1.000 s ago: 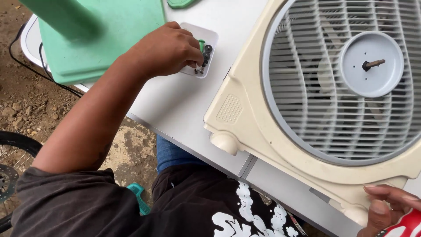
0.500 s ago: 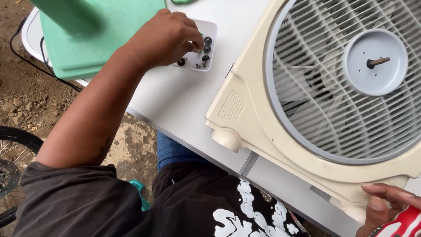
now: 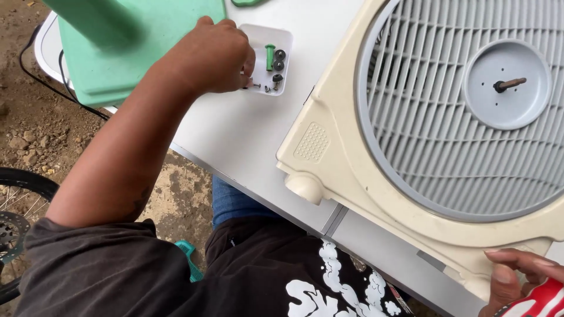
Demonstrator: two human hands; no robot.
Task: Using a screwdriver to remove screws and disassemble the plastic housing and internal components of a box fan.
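Observation:
My left hand (image 3: 214, 56) reaches into a small white tray (image 3: 285, 38) on the white table (image 3: 247, 135), fingertips pinched over small screws at the tray's near left side. The tray also holds a green peg and dark round knobs. Whether a screw is between the fingers is hidden. My right hand (image 3: 520, 276) grips the near corner of a cream box fan housing (image 3: 329, 152) lying flat, its grey grille (image 3: 435, 117) and bare motor shaft (image 3: 510, 84) facing up. Something red and white lies by that hand's wrist.
A green plastic panel (image 3: 117, 53) lies at the table's far left over a white edge. A black cable (image 3: 64, 88) runs over bare dirt ground. A bicycle wheel (image 3: 17, 194) is at the lower left beside me.
My left hand has drawn back toward the tray's near left side, uncovering the green peg and knobs. The view has shifted slightly; the right hand stays on the fan corner.

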